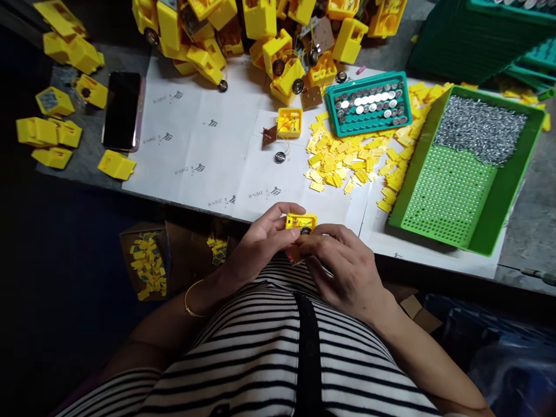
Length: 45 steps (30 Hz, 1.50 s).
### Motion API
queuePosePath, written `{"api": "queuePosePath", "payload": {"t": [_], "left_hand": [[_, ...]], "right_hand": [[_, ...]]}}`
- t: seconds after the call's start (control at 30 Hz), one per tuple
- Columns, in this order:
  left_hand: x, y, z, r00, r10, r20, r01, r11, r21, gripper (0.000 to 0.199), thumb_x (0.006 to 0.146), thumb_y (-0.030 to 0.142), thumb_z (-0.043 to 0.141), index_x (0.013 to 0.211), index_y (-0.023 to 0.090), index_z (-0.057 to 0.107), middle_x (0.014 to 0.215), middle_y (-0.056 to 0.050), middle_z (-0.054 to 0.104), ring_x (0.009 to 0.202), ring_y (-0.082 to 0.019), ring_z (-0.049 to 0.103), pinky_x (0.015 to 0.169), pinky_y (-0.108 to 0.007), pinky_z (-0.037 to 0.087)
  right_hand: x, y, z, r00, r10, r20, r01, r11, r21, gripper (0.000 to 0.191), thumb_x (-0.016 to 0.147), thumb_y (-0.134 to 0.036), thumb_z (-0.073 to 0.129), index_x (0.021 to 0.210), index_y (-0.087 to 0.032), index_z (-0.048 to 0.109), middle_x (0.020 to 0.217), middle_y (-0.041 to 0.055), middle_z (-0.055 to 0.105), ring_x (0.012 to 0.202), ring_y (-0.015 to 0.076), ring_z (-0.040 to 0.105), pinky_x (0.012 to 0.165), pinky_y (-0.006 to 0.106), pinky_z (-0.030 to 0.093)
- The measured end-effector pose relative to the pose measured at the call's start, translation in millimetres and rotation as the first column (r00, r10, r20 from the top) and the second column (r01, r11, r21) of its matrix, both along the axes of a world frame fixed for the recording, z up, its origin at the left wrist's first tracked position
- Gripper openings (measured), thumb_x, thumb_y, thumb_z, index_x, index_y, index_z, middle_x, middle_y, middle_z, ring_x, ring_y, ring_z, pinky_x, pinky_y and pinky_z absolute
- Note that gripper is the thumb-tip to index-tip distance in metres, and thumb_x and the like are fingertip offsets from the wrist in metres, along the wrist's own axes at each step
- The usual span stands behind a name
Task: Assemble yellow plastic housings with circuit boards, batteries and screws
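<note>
My left hand [271,234] is closed around the left side of a small yellow plastic housing [295,220], just off the table's front edge. Its open side faces up, showing wires and a round black speaker [305,230] inside. My right hand [343,255] has its fingers pinched on a brown circuit board [295,255] below the housing; the fingertips cover part of it. On the table ahead lies another yellow housing [289,121], with a brown board [269,136] and a round speaker [280,157] wired to it.
Yellow housings [260,17] are heaped at the back. Small yellow covers [339,159] lie loose beside a teal tray [332,119] of button cells. A green basket [471,240] of screws stands right. A phone [124,110] lies left; a box [125,249] of yellow parts sits below.
</note>
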State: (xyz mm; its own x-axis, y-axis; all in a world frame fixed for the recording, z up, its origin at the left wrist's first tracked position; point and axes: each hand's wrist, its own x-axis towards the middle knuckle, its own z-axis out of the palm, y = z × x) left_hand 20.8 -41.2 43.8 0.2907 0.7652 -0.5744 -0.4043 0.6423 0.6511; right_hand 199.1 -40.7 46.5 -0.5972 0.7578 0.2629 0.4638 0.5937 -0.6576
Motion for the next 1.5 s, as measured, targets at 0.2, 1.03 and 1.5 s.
{"api": "queuePosePath", "payload": {"t": [0.2,1.03,1.5], "left_hand": [[2,-1,-5.6,0.998,-0.024,-0.052,0.026,0.999,0.036,0.024,0.080,0.013,0.058,0.102,0.021,0.052,0.080,0.002,0.061,0.057,-0.006,0.050,0.052,-0.017,0.041],[-6,-8,-7.0,0.997,-0.041,0.061,0.039,0.999,0.021,0.033,0.090,0.027,0.057,0.122,0.020,0.059,0.109,-0.006,0.068,0.094,-0.017,0.064,0.086,-0.032,0.052],[4,-11,-19.7,0.999,-0.048,-0.019,0.049,0.994,0.096,0.044,0.085,0.029,0.065,0.127,0.022,0.053,0.115,-0.008,0.067,0.108,-0.022,0.063,0.094,-0.039,0.051]], "right_hand": [[0,-2,6.1,0.990,0.058,0.125,-0.053,0.998,-0.038,0.018,0.091,-0.013,0.048,0.103,-0.013,0.062,0.094,0.0071,0.071,0.101,0.0251,0.056,0.079,0.038,0.049],[9,7,15.4,0.989,-0.137,0.049,0.145,0.950,-0.275,0.012,0.094,-0.020,0.057,0.106,-0.021,0.057,0.094,0.0036,0.065,0.084,0.0160,0.061,0.072,0.028,0.049],[0,4,9.4,0.969,-0.186,0.161,0.204,0.974,-0.101,0.022,0.095,-0.019,0.050,0.113,-0.019,0.063,0.095,0.0082,0.065,0.086,0.0200,0.059,0.072,0.032,0.050]]}}
